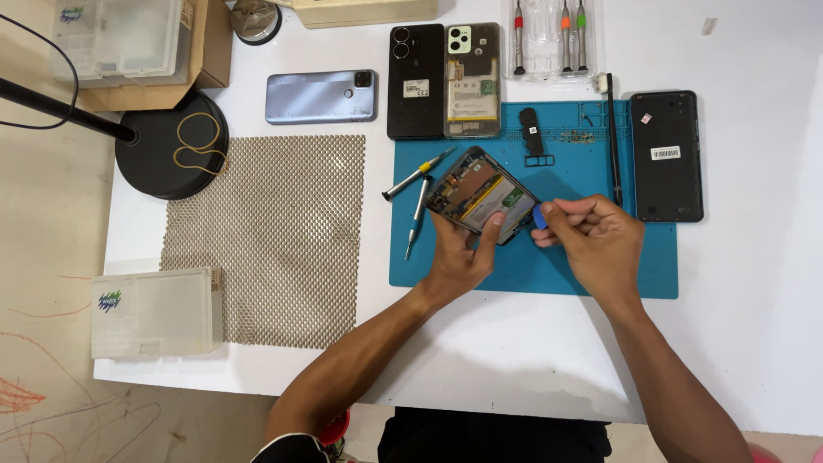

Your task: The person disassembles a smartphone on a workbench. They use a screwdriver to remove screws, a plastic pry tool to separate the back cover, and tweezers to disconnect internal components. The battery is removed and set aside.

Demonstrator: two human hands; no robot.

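My left hand [459, 253] grips an opened phone [477, 193] with its back cover off, so the battery and boards show, and holds it tilted above the blue repair mat [591, 274]. My right hand [596, 233] pinches a small blue pick [540, 217] against the phone's right edge. Two slim screwdrivers [417, 190] lie on the mat's left edge, just left of the phone.
A beige mesh mat [274, 231] lies on the left. A bluish phone [320, 96], a black back cover [416, 81] and another opened phone [471, 81] lie at the back. A dark phone [666, 154], a black spudger [612, 137], a screwdriver tray [549, 39], a lamp base [171, 154] and a plastic box [154, 313] stand around.
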